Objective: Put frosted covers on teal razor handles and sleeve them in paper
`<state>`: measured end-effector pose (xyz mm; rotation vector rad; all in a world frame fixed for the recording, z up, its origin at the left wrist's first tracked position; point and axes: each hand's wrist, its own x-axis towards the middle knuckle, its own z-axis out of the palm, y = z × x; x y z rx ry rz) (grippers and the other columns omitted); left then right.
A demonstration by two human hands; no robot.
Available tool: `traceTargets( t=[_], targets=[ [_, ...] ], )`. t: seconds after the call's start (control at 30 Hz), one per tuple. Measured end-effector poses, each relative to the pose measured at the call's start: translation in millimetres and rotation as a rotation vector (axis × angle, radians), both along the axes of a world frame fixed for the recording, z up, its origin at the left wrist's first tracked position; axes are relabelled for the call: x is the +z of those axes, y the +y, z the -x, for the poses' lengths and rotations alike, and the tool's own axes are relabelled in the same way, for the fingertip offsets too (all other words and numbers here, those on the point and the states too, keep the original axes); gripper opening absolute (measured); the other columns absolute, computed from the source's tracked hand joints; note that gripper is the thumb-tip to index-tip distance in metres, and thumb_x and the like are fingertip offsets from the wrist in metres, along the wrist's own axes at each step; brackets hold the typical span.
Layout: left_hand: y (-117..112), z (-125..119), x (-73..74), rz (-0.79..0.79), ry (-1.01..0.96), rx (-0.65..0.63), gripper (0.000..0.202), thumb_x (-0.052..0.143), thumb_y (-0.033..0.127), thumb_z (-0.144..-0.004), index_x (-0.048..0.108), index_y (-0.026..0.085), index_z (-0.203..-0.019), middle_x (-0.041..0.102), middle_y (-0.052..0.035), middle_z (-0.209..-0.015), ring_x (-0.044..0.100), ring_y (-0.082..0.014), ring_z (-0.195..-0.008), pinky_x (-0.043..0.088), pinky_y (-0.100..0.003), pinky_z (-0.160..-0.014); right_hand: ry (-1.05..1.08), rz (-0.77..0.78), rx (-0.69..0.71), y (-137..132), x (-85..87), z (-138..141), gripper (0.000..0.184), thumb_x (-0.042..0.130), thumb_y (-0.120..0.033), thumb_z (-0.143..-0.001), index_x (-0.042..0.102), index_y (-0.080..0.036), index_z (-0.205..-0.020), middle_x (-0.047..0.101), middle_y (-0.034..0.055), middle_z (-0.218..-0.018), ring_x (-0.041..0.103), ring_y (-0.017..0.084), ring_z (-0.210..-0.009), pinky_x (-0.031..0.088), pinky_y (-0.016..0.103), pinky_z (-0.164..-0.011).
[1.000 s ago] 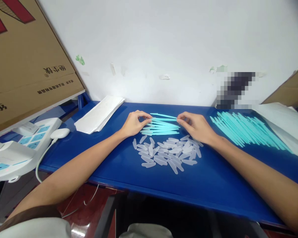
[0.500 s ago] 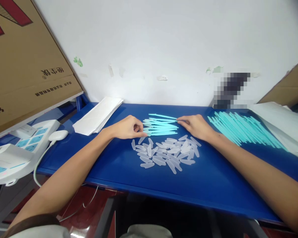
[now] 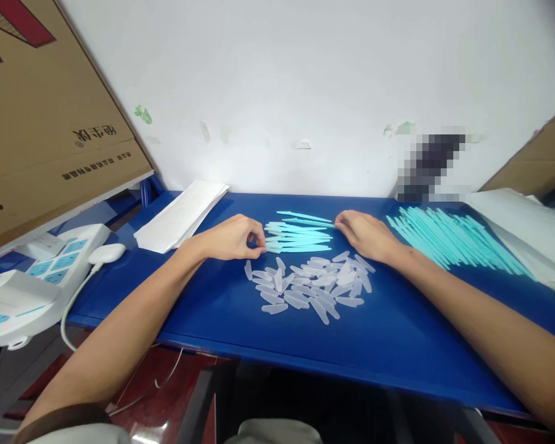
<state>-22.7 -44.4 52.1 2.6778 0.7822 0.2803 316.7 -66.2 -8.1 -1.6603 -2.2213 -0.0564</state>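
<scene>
A row of slim turquoise sticks (image 3: 300, 237), looking like eyebrow razors, lies side by side between my two hands. My left hand (image 3: 238, 237) is closed at the left end of the row, thumb and finger pinched on what appears to be a small frosted plastic cap at the nearest stick. My right hand (image 3: 363, 233) pinches the right end of one turquoise stick (image 3: 308, 222) near the back of the row. Just in front lies a loose pile of translucent frosted caps (image 3: 324, 280). Exact contact at the left fingertips is hard to make out.
A bigger heap of turquoise sticks (image 3: 457, 240) lies on the blue table (image 3: 240, 333) at right, beside white plastic packaging (image 3: 522, 216). White paper sheets (image 3: 182, 216) lie at back left. A power strip (image 3: 69, 259) with a cable and a cardboard box (image 3: 50, 111) stand at left.
My right hand has shifted slightly right, and the stick at its fingertips now sits further right. My left hand has drawn back slightly left; a cap below its fingers no longer lies there.
</scene>
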Motion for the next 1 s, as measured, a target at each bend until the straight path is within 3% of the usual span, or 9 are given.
traceTargets(
  t=[0.2,0.37,0.57,1.0],
  targets=[
    [2.6,3.2,1.3,-0.063,-0.189,0.184,0.019,0.064,0.034,-0.085,0.076,0.019,-0.086,0.074,-0.0023,-0.077,0.064,-0.0145,-0.065,0.047,-0.028,-0.063,0.071,-0.016,-0.035,-6.2,6.7,0.3,0.024,0.033,-0.037,-0.102,0.052,-0.023,-0.102,0.068,0.0074,-0.082,0.060,0.024,-0.067,0.037,0.035,-0.060],
    [10.5,-1.5,-15.8,-0.053,-0.401,0.292,0.025,0.065,0.040,-0.089,0.076,0.017,-0.091,0.078,-0.0061,-0.085,0.070,-0.0183,-0.076,0.052,-0.029,-0.067,0.280,-0.075,0.030,-14.4,16.5,8.3,0.020,0.034,-0.033,-0.102,0.048,-0.024,-0.092,0.066,0.0049,-0.078,0.060,0.020,-0.067,0.042,0.035,-0.067],
    [16.2,-9.0,-34.3,-0.019,-0.564,0.332,0.024,0.067,0.038,-0.091,0.078,0.017,-0.098,0.079,-0.0071,-0.096,0.071,-0.0180,-0.081,0.055,-0.030,-0.073,0.319,-0.058,0.049,-19.1,17.7,13.9,0.021,0.033,-0.035,-0.102,0.049,-0.025,-0.092,0.063,0.0033,-0.074,0.057,0.019,-0.064,0.042,0.036,-0.066],
    [5.9,-24.1,-37.3,-0.044,-0.608,0.321,0.023,0.068,0.035,-0.091,0.079,0.017,-0.099,0.080,-0.0066,-0.094,0.070,-0.0173,-0.077,0.053,-0.028,-0.068,0.385,-0.092,0.129,-22.3,19.7,25.0,0.016,0.037,-0.030,-0.102,0.047,-0.024,-0.091,0.058,0.0000,-0.069,0.053,0.015,-0.059,0.040,0.031,-0.061]
  ],
)
